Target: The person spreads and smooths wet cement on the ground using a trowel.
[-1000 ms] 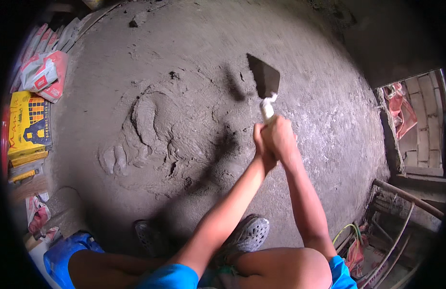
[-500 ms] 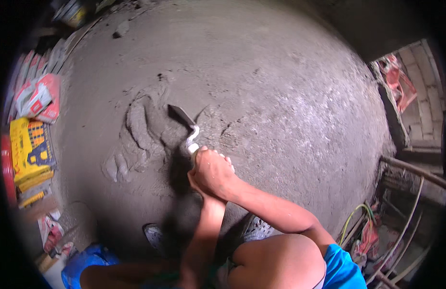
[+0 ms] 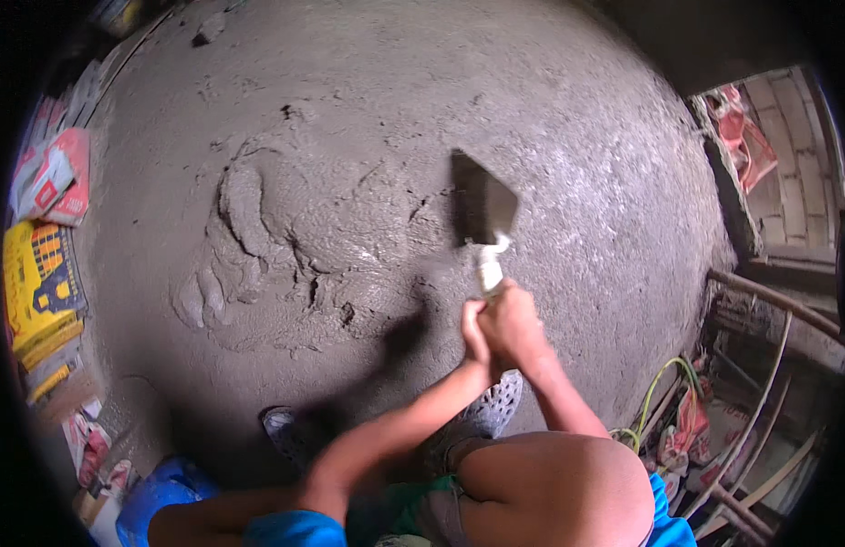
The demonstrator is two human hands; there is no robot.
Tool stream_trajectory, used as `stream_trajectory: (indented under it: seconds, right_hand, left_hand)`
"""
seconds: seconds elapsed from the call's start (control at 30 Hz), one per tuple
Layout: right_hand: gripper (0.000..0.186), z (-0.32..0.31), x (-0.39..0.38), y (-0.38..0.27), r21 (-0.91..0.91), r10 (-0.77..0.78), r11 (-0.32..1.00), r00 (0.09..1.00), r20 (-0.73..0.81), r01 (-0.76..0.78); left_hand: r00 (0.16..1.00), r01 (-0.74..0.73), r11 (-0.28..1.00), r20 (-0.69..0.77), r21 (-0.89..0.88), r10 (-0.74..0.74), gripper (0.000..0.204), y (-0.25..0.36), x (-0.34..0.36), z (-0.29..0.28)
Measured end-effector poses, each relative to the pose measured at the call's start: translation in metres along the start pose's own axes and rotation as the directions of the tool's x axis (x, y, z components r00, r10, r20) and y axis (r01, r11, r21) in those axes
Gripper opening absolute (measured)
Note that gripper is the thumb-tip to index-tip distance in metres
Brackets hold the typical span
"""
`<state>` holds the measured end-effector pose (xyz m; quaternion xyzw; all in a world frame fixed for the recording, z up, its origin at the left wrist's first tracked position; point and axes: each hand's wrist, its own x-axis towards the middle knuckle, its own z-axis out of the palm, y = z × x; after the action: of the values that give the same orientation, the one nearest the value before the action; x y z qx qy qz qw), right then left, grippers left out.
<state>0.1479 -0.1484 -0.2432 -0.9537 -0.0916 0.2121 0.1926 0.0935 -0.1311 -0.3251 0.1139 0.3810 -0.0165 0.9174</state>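
A person crouches low over a grey floor (image 3: 614,273), perforated clogs (image 3: 500,404) planted below a bent right knee (image 3: 559,483), a stance that likely keeps the reach short and the balance steady. Just beyond, the left hand (image 3: 475,335) and right hand (image 3: 515,324) are clamped together around the handle of a pointed masonry trowel (image 3: 484,199), a doubled grip that probably stiffens the wrist against heavy material. The blade points away, just right of a ridged mound of wet mortar (image 3: 290,237); whether it touches the floor cannot be told. Smoother floor spreads rightward and ahead, giving the blade sideways room. Limiting it at left are a yellow bag (image 3: 39,287) and a red-and-white sack (image 3: 62,173), seemingly kept off the wet work; at right, a green hose (image 3: 655,387) and a pole (image 3: 773,304). Farther off, a block wall (image 3: 796,173) shows through an opening.
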Motion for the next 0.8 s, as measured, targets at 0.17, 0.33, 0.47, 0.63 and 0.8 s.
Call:
stream_trajectory:
  seconds: [0.17, 0.33, 0.47, 0.63, 0.8]
  right_hand:
    - [0.038, 0.041, -0.022, -0.033, 0.275, 0.009, 0.952, 0.911, 0.411, -0.134]
    - [0.034, 0.051, -0.021, -0.056, 0.458, -0.169, 0.887, 0.881, 0.443, -0.060]
    - [0.033, 0.046, -0.015, -0.033, 0.462, -0.176, 0.884, 0.865, 0.470, -0.070]
    - [0.031, -0.026, -0.006, 0.027, 0.387, -0.096, 0.914, 0.860, 0.501, -0.123]
    - [0.032, -0.070, 0.004, 0.051, 0.200, 0.030, 0.978, 0.985, 0.169, -0.064]
  left_hand:
    - [0.964, 0.121, 0.991, -0.247, 0.063, -0.102, 0.069, 0.067, -0.072, -0.012]
    - [0.983, -0.025, 0.987, -0.176, 0.162, 0.054, 0.061, 0.091, -0.086, -0.031]
    - [0.988, -0.077, 0.981, -0.117, 0.176, 0.098, 0.052, 0.083, -0.081, -0.026]
    - [0.956, 0.290, 0.870, -0.093, 0.398, -0.277, 0.046, 0.057, -0.070, 0.010]
    - [0.806, 0.266, 0.584, 0.156, 0.767, -0.571, 0.056, 0.062, -0.039, 0.033]
